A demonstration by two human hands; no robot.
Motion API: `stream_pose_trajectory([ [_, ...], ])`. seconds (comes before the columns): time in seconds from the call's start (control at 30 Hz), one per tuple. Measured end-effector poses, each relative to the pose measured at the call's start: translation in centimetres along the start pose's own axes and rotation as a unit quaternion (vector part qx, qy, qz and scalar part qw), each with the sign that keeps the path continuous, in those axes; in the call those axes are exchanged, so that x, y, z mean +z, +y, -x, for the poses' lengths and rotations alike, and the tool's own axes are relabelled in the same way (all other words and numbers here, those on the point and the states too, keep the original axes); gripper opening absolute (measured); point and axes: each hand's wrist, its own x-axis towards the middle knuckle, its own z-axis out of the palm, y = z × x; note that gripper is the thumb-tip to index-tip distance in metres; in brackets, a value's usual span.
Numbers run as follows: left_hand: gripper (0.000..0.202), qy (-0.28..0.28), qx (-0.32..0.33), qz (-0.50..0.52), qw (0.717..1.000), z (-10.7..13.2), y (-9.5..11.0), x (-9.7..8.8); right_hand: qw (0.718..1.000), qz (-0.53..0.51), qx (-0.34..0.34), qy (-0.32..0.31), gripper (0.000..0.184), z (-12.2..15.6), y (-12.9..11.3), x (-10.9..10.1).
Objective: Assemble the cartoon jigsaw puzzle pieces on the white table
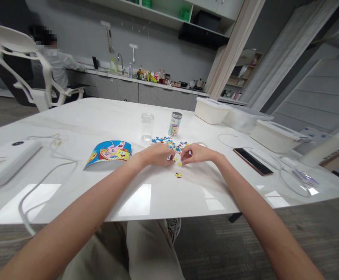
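A heap of small jigsaw puzzle pieces (165,140), blue, yellow and red, lies on the white table beyond my hands. My left hand (158,154) is closed, palm down, at the heap's near side; what its fingers hold, if anything, is hidden. Facing it, my right hand (195,153) has its fingertips pinched at a yellow puzzle piece (179,164). Closer to me, a yellow and red puzzle piece (178,175) lies apart on the tabletop. To the left of my left hand is a curved cartoon picture sheet (111,152), its edge partly behind my wrist.
Behind the heap stand a clear jar (147,126) and a printed can (175,124) with a silver lid. A phone (252,161), cables and lidded bins (212,110) are at right. A white device (9,161) is at left. A person (54,64) sits at the far counter.
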Motion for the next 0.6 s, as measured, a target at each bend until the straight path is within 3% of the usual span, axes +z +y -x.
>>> stream_pose_trajectory([
  [0.2, 0.027, 0.003, 0.003, 0.033, 0.999, -0.12, -0.24, 0.38, 0.999, -0.016, 0.024, -0.021, 0.030, -0.16, -0.25, 0.34],
  [0.47, 0.017, 0.013, 0.026, 0.108, 0.994, -0.20, -0.37, 0.21, 1.000, -0.004, 0.015, -0.020, 0.029, -0.34, -0.17, 0.51],
  [0.6, 0.026, 0.013, 0.011, 0.126, 0.992, -0.12, -0.31, 0.07, 0.999, -0.013, 0.008, -0.028, 0.022, -0.49, -0.09, 0.65],
])
